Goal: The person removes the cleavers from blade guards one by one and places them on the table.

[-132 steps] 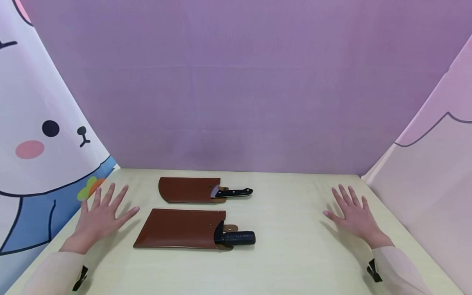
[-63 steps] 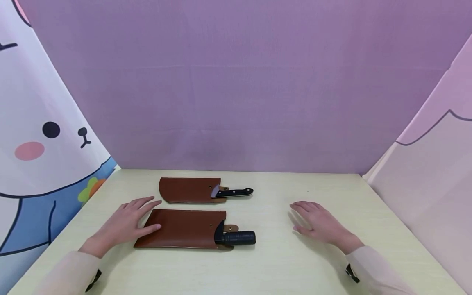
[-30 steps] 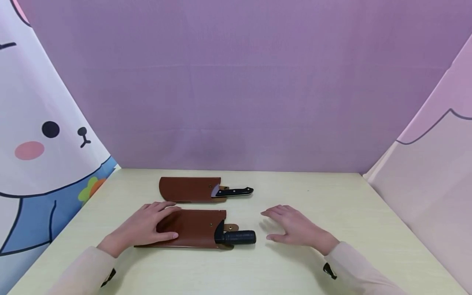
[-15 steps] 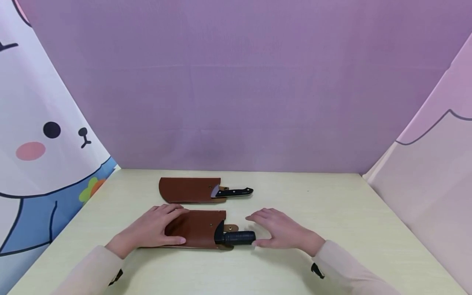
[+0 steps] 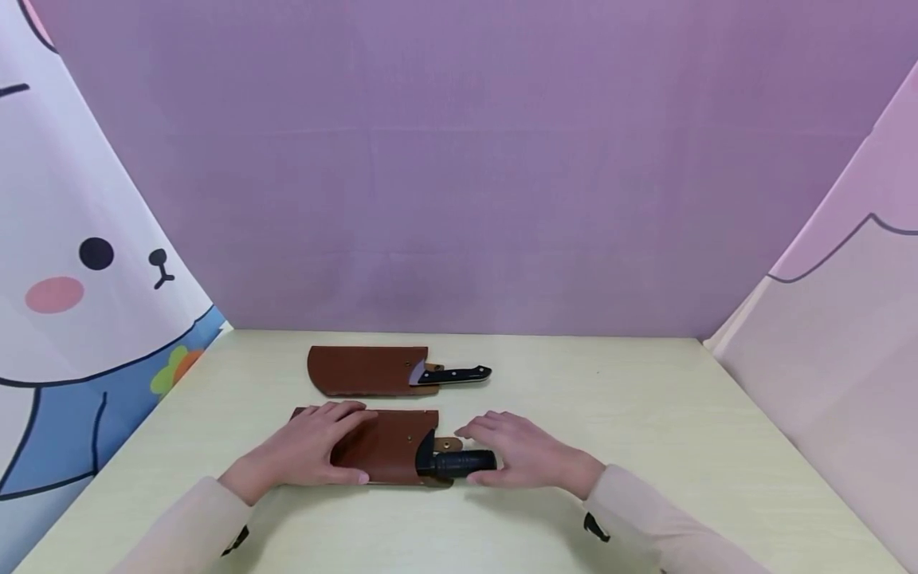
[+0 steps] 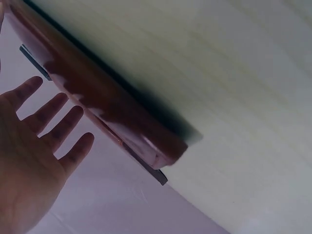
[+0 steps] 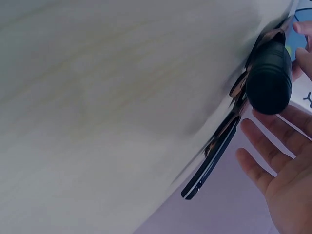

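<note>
Sheathed knife (image 5: 402,448), left hand (image 5: 308,450) flat on sheath, right hand (image 5: 519,458) open at handle (image 5: 464,461)

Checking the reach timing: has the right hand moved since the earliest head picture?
Yes. The right hand has moved leftward from near the table's right edge to the black handle of the near sheathed knife.

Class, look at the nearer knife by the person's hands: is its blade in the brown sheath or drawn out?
In. Only the nearer knife's black handle sticks out of the near brown sheath; no blade shows. The left hand rests on that sheath.
</note>
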A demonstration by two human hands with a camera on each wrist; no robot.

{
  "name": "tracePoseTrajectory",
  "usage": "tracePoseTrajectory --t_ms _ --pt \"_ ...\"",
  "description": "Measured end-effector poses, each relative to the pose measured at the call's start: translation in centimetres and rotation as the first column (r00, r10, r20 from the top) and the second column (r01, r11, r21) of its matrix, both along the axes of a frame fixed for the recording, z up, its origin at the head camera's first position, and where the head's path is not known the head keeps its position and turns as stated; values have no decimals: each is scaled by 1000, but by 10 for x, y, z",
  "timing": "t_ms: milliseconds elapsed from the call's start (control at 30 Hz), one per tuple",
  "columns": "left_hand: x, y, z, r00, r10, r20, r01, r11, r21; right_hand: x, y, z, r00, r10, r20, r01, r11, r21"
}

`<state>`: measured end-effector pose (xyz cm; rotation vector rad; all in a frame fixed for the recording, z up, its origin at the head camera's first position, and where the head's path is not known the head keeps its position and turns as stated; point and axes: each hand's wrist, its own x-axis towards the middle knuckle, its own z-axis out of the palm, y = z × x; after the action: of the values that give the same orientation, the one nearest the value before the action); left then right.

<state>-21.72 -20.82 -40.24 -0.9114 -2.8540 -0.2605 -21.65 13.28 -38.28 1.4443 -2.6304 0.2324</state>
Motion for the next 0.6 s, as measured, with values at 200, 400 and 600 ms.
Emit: tracePoseTrajectory --t_ms 200,400,600 --pt "-2 1 -2 999 -12 30 12 1000 -6 -2 -8 -3 999 27 32 -26 1000 -5" --pt "-2 2 -4 998 -25 60 26 999 -22 -3 -12 -8 998 47 29 -46 999 -6" --pt "-4 0 -9 994 -20 112 26 998 -52 -3 -14 -11 999 44 31 -45 999 10"
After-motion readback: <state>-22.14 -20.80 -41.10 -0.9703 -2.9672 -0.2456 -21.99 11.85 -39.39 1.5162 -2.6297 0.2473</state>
